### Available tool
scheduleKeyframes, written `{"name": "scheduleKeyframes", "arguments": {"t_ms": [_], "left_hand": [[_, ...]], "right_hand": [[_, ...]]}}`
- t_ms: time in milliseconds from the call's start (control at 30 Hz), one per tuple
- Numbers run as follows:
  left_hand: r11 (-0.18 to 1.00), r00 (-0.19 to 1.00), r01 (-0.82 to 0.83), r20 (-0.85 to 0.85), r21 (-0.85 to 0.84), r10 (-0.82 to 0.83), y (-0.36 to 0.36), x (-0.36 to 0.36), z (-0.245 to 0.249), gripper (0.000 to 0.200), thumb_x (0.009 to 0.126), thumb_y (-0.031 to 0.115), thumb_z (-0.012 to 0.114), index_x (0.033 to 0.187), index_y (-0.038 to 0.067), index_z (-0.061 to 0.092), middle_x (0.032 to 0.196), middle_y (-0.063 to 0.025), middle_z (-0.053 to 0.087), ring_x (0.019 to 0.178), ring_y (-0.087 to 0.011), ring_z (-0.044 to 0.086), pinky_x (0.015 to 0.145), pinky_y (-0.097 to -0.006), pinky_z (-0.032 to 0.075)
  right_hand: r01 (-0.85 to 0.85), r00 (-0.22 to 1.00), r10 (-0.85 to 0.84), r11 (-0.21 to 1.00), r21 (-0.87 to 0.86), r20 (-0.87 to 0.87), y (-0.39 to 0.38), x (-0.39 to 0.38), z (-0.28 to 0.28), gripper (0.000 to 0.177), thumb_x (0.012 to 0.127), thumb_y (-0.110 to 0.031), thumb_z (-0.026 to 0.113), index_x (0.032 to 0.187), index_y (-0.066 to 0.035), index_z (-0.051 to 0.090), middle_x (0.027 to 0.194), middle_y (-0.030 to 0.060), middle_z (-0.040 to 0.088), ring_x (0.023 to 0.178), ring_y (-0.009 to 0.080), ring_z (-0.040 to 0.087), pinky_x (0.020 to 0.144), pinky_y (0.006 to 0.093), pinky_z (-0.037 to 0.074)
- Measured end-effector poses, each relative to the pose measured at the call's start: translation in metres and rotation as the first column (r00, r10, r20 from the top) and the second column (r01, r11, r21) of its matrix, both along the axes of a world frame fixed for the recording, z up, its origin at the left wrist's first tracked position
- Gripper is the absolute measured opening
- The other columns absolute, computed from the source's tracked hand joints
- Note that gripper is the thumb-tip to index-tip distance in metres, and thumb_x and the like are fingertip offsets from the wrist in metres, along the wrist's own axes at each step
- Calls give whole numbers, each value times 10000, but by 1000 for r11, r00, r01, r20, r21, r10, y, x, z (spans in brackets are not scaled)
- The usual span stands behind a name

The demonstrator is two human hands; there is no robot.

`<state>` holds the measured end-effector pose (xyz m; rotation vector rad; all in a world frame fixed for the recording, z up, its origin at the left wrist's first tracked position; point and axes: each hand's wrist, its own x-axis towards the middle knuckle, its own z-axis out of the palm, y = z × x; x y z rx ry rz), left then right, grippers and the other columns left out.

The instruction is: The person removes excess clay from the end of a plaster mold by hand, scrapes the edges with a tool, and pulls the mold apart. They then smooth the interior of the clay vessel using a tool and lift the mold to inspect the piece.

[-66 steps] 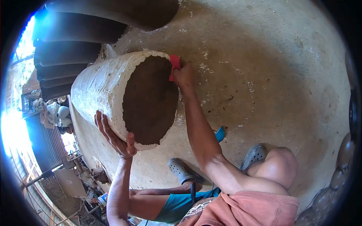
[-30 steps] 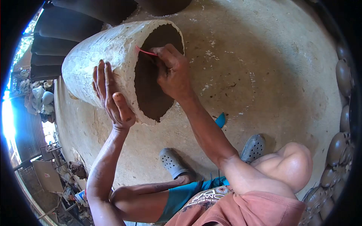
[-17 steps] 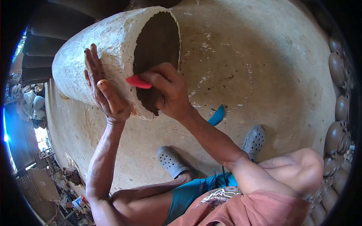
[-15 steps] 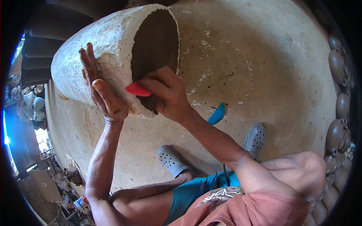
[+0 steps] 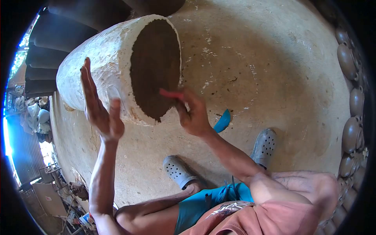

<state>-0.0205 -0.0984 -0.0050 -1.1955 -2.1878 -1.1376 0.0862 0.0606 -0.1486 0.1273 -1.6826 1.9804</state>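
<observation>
A large white plaster-like mould (image 5: 94, 51) lies on its side, its open mouth turned to the right. Dark clay (image 5: 154, 58) lines the inside and shows a ragged edge at the rim. My left hand (image 5: 103, 115) is raised at the mould's near side, fingers stretched out and thumb apart, overlapping its white wall in this view. In front of the mouth, my right hand (image 5: 194, 113) grips a thin red scraper (image 5: 171, 94), its free end pointing left across the dark opening. A blue scraper (image 5: 223, 121) rests on the floor to the right of the mouth.
Large dark rounded vessels (image 5: 58, 33) stand behind the mould at the upper left. Several brown pots (image 5: 346, 58) line the right edge. Clay crumbs and white marks dot the concrete floor (image 5: 282, 90). My grey clogs (image 5: 264, 145) are planted near the blue scraper.
My right hand has pulled back from the rim to the right and down with the red scraper. My left hand has shifted down and left, its palm turned more edge-on.
</observation>
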Motion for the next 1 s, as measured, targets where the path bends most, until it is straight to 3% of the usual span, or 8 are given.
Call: {"name": "scheduleKeyframes", "arguments": {"t_ms": [67,100,233,400,567,900,967,1000], "left_hand": [[992,994,100,-28,-80,-102,28,34,10,958,980,420,715,1647,-29,193,1613,-303,391,1526,-421,351,1254,-536,239],[973,992,83,-78,-215,-102,39,45,18,847,1014,365,681,1625,-45,263,1533,-289,507,1425,-417,502,1190,-507,373],[980,914,-136,401,147,66,38,31,30,504,1140,239,419,1570,-24,390,1401,-258,614,1180,-349,698,906,-391,615],[907,919,-394,74,147,387,-11,-44,29,500,1145,326,410,1556,42,426,1394,-162,654,1313,-247,618,1150,-432,450],[934,930,-357,-94,-4,355,-12,-54,-14,476,1158,286,318,1479,-25,485,1367,-167,668,1336,-287,572,1198,-428,362],[904,903,-427,-48,-1,426,-7,-50,-16,530,1155,307,256,1450,-106,412,1362,-274,630,1274,-363,617,1123,-510,492],[888,898,-431,-167,-161,406,-15,-52,-1,541,1156,342,253,1467,-70,415,1316,-233,675,1264,-358,626,1122,-496,497],[765,799,-522,-530,-378,284,-15,-52,7,544,1155,363,248,1477,-38,424,1287,-201,700,1255,-355,630,1121,-488,498]], "right_hand": [[144,989,-145,989,-34,-24,13,-4,59,340,813,93,680,1124,-45,690,1033,148,659,890,322,699,746,415,550],[130,988,-129,991,9,-80,16,-8,85,311,835,65,698,1127,-40,688,1029,159,667,880,325,708,735,410,556],[226,939,-206,973,40,-275,22,-26,98,245,868,32,693,1105,-31,704,990,165,705,904,338,721,734,396,560],[327,889,-368,927,185,274,98,-108,-20,261,958,56,601,1180,-7,723,1014,160,754,890,270,746,795,326,563],[343,935,-352,851,398,-55,116,-192,-83,328,881,89,599,1121,-68,757,1016,155,749,883,293,748,808,355,560],[250,936,-320,896,367,143,79,-162,-136,352,813,121,594,1070,-63,747,977,162,729,866,337,731,741,390,562],[246,938,-312,905,348,150,73,-154,-140,390,778,131,587,1081,-63,738,969,169,722,863,348,727,729,403,558],[245,936,-314,904,349,157,70,-148,-143,390,778,131,587,1081,-63,738,969,169,722,863,348,727,729,403,558]]}}
